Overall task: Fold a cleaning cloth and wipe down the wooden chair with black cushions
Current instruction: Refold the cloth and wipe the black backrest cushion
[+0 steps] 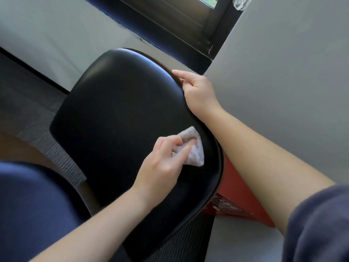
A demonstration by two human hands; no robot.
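Two hands on glossy black cushion (117, 114): left hand (162, 163) fingers pinch folded white cloth (194, 148); right hand (198, 89) fingers curl around cushion rim.

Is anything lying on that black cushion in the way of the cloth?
Nothing visible. The left hand presses the folded cloth onto the bare black cushion; the right hand only holds its far edge, off the surface.

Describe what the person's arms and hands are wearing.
Both hands are bare: no gloves, rings or watch show on the left hand or the right hand. The forearms are uncovered. A dark blue, fuzzy sleeve is pushed up the right arm.
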